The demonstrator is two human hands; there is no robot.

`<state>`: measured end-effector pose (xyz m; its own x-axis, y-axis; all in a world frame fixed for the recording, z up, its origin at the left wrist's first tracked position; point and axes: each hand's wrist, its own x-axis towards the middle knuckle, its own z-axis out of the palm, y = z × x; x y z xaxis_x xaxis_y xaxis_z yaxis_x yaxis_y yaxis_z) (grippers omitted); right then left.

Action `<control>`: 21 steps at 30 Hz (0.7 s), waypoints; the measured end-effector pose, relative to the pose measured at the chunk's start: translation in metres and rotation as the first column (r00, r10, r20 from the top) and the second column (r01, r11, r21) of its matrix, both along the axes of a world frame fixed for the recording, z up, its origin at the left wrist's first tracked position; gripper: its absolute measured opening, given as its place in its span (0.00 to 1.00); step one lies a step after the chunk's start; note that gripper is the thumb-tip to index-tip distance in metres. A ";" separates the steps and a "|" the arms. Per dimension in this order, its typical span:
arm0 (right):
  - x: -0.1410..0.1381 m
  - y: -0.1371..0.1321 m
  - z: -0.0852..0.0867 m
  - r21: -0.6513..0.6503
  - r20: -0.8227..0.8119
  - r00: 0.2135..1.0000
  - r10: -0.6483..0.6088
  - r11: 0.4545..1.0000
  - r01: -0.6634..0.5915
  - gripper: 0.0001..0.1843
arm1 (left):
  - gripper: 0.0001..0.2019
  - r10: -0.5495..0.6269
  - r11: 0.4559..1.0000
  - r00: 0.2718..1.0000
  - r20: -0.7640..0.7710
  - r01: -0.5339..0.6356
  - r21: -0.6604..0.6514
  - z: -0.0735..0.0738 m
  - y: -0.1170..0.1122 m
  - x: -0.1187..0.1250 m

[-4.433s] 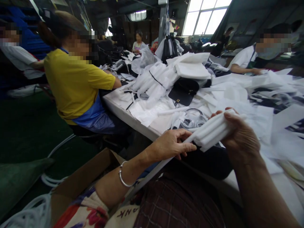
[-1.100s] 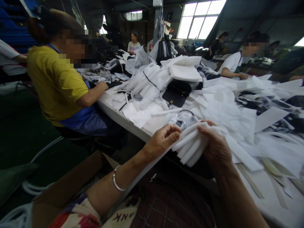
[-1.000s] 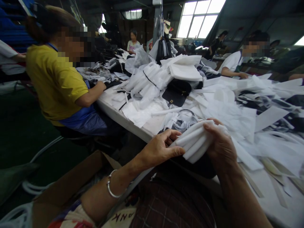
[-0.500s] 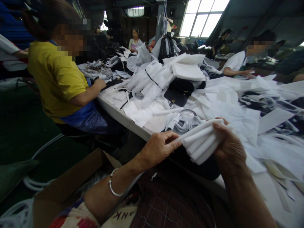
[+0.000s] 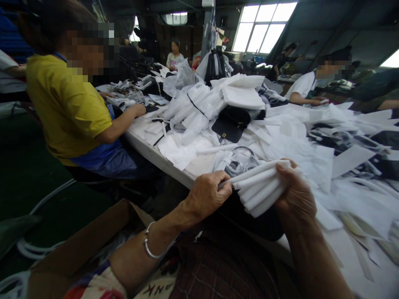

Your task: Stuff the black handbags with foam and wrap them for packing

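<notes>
My right hand is closed round a bundle of white foam strips, rolled or folded lengthwise and fanned out toward the left. At the bundle's left end, my left hand is closed, thumb against curled fingers, on a narrow greyish strip that runs into the top of the bundle. Most of that strip is hidden by the fingers and the foam. Just behind the bundle, a coil of grey-white straps lies on the table. Farther back rests a black flap bag with a gold-coloured clasp.
White foam sheets and wrapped bundles are heaped over the white table. A cardboard box stands low on my left. A co-worker in a yellow top sits at the left edge; another in white works across the table.
My left fingers have closed into a tighter grip, and a greyish strip now shows between them and the bundle. The view has shifted slightly; my right hand keeps its hold.
</notes>
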<state>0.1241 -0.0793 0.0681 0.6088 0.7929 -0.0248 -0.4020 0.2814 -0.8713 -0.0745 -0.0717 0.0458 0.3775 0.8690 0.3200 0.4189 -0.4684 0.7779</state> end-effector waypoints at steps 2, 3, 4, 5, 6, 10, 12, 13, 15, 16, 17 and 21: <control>0.000 -0.001 0.002 0.030 0.008 1.000 -0.011 0.999 0.011 0.22 | 0.08 0.037 0.998 0.999 -0.001 -0.037 0.058 0.000 0.007 0.004; 0.000 -0.001 0.002 0.048 0.009 1.000 -0.017 0.999 0.017 0.22 | 0.09 0.051 0.997 0.998 0.022 -0.052 0.056 0.000 0.011 0.007; 0.000 -0.001 0.003 0.069 0.006 1.000 -0.024 0.997 0.023 0.22 | 0.09 0.056 0.998 0.996 0.065 -0.058 0.018 0.000 0.015 0.010; 0.000 -0.001 0.003 0.090 0.001 1.000 -0.027 0.996 0.027 0.23 | 0.09 0.056 0.997 0.990 0.132 -0.049 -0.061 0.001 0.020 0.013; -0.001 -0.001 0.003 0.108 -0.004 1.000 -0.023 0.994 0.023 0.23 | 0.09 0.063 0.985 0.973 0.223 -0.024 -0.172 0.001 0.026 0.018; 0.002 0.004 0.008 0.193 -0.003 0.999 0.032 0.981 -0.031 0.20 | 0.09 0.220 0.804 0.782 0.583 0.193 -0.562 0.004 0.052 0.039; 0.011 0.006 0.016 0.255 -0.021 1.000 0.007 0.967 -0.001 0.19 | 0.07 0.337 0.717 0.658 0.673 0.284 -0.636 0.005 0.066 0.048; 0.019 0.005 0.020 0.284 -0.032 0.999 -0.019 0.958 0.027 0.18 | 0.06 0.389 0.681 0.601 0.698 0.322 -0.657 0.006 0.073 0.050; 0.039 0.003 0.029 0.326 -0.037 0.996 -0.079 0.941 0.087 0.18 | 0.04 0.463 0.633 0.523 0.716 0.371 -0.680 0.007 0.084 0.051; 0.050 0.001 0.033 0.333 -0.033 0.994 -0.108 0.936 0.113 0.19 | 0.03 0.471 0.628 0.510 0.720 0.379 -0.679 0.007 0.089 0.049; 0.063 -0.001 0.035 0.331 -0.027 0.990 -0.137 0.933 0.138 0.20 | 0.03 0.459 0.638 0.516 0.723 0.375 -0.673 0.007 0.093 0.047; 0.116 -0.004 0.029 0.232 -0.058 0.966 -0.251 0.938 0.258 0.24 | 0.07 0.417 0.712 0.598 0.684 0.253 -0.655 0.004 0.106 0.033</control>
<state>0.2397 -0.0832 0.0972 0.7927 0.5968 0.1246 -0.3124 0.5732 -0.7575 -0.0410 0.0347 0.0499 0.2020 0.9569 -0.2088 -0.4594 0.2809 0.8427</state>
